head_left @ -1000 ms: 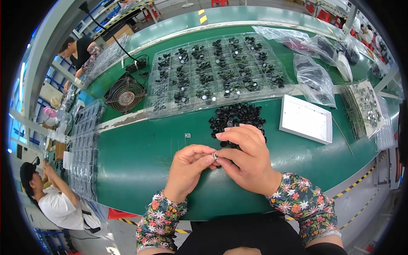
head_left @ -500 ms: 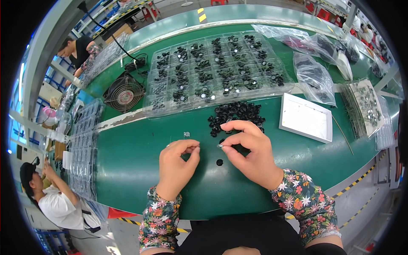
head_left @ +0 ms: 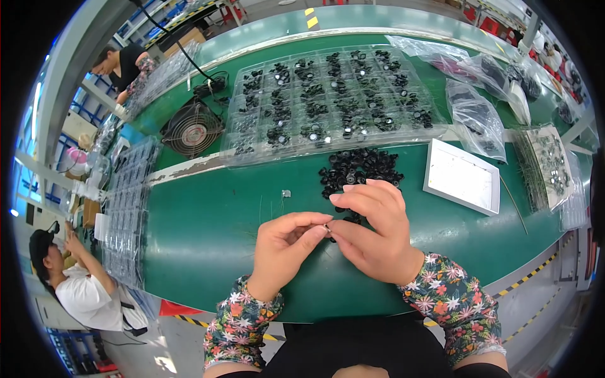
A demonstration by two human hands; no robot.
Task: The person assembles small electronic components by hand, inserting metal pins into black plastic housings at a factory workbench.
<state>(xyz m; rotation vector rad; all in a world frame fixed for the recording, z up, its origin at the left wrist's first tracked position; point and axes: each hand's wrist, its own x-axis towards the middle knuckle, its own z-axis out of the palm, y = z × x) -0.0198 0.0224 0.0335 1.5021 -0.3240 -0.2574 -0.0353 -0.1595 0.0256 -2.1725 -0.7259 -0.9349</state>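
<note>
My left hand (head_left: 285, 247) and my right hand (head_left: 379, 234) meet fingertip to fingertip above the green table (head_left: 208, 233). Between their pinched tips sits a tiny pale, shiny part (head_left: 327, 228), mostly covered by the fingers; its kind is too small to make out. Just beyond my right hand lies a heap of small black round parts (head_left: 359, 170). A small clear piece (head_left: 286, 194) rests on the table beyond my left hand, close to a few thin wires (head_left: 261, 208).
A clear compartment tray (head_left: 328, 101) full of black parts spans the back. To the right are a white open box (head_left: 463, 178), plastic bags (head_left: 472, 116) and a stack of wired parts (head_left: 548, 164). A round fan (head_left: 192, 131) stands back left. Two people work at left.
My left hand has moved right and its fingertips now meet those of my right hand, which were apart before. The view has shifted slightly.
</note>
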